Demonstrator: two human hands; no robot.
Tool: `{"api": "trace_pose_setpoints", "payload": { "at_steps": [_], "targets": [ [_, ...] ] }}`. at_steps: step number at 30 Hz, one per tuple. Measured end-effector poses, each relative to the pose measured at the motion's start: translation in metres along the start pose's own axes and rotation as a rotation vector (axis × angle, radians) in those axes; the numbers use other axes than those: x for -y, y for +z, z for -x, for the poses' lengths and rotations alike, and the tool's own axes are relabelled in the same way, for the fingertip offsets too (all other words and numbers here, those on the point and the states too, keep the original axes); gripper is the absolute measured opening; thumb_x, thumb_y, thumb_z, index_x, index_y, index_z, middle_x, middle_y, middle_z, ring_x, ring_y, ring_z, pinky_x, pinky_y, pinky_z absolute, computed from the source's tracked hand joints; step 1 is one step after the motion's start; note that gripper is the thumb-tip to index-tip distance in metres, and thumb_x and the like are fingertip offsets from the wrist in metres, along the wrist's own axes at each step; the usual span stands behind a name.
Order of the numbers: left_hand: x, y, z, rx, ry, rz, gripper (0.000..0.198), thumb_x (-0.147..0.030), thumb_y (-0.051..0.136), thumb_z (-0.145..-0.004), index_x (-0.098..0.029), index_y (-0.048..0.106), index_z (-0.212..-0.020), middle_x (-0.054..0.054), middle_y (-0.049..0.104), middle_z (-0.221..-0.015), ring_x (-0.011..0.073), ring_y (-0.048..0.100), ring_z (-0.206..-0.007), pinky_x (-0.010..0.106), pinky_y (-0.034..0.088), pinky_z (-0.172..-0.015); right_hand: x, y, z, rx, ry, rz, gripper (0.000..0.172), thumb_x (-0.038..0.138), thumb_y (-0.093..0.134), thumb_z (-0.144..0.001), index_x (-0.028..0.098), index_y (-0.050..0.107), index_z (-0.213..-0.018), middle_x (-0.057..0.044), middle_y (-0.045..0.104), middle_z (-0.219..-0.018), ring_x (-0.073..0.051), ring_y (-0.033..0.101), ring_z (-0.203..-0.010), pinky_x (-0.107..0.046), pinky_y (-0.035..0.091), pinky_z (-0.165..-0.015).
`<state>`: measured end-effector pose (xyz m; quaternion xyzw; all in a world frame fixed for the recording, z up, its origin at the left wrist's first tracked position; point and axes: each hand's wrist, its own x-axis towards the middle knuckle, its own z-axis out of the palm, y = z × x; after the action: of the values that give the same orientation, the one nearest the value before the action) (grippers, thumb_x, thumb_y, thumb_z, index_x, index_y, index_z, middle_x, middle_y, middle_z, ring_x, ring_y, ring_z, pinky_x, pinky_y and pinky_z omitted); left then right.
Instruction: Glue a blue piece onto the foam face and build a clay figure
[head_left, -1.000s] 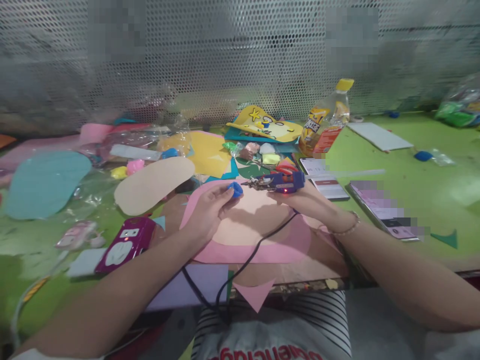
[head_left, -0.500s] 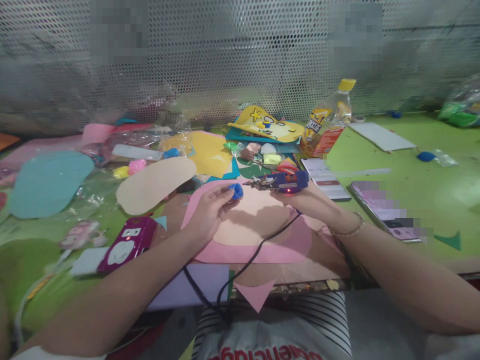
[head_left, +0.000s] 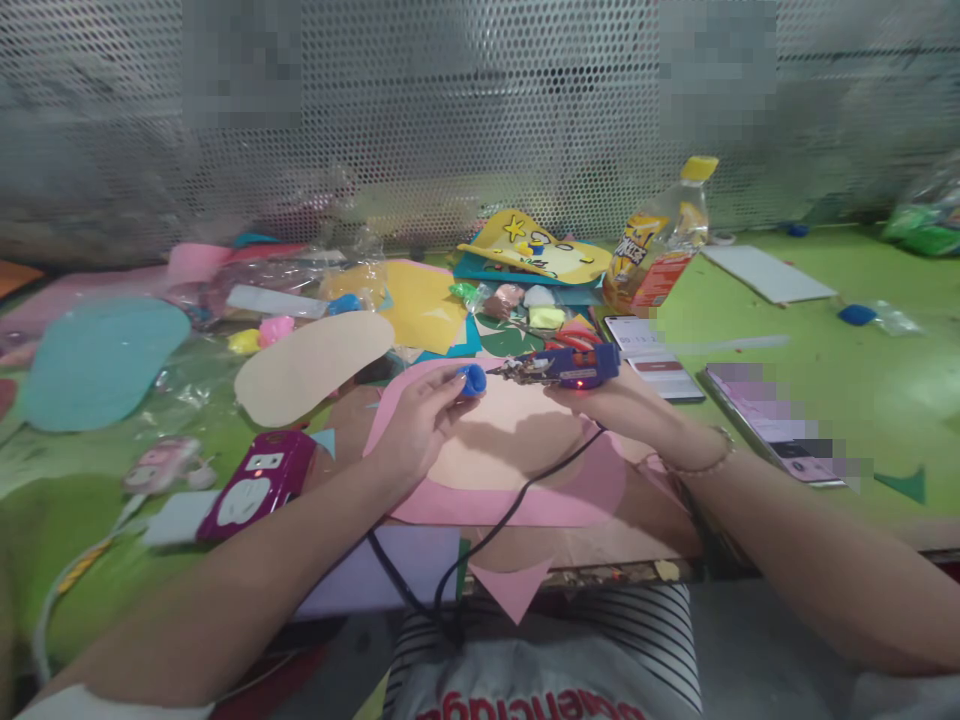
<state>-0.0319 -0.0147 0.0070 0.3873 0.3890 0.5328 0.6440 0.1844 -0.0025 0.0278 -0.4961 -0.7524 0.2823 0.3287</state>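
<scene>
Head view: the left hand (head_left: 421,418) pinches a small, round, hollow blue piece (head_left: 473,380); the right hand (head_left: 604,400) grips a dark-blue plastic glue gun (head_left: 581,366), nozzle (head_left: 504,371) near it, above rounded cream-and-pink sheets (head_left: 495,450).

Facing you is a grey perforated metal screen (head_left: 465,120); your green tabletop (head_left: 889,390) reaches back towards it under pale light; grey floor (head_left: 750,640) shows dimly below its near edge.
</scene>
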Motion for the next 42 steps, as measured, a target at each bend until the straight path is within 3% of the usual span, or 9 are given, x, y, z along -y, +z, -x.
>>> {"api": "trace_pose_setpoints", "payload": {
  "at_steps": [42],
  "targets": [
    [0.0021,-0.0002,-0.0006,-0.042,0.018,0.067,0.012,-0.022,0.07,-0.069,-0.019,0.069,-0.08,0.0,0.066,-0.086,0.0092,0.058,-0.08,0.026,0.045,-0.083,0.0,-0.0029,0.0054,0.061,-0.007,-0.014,0.004,0.023,0.059,-0.067,0.021,0.056,-0.068,-0.001,0.059,-0.065,-0.018,0.052,-0.067,-0.026,0.042,-0.055]
  ]
}}
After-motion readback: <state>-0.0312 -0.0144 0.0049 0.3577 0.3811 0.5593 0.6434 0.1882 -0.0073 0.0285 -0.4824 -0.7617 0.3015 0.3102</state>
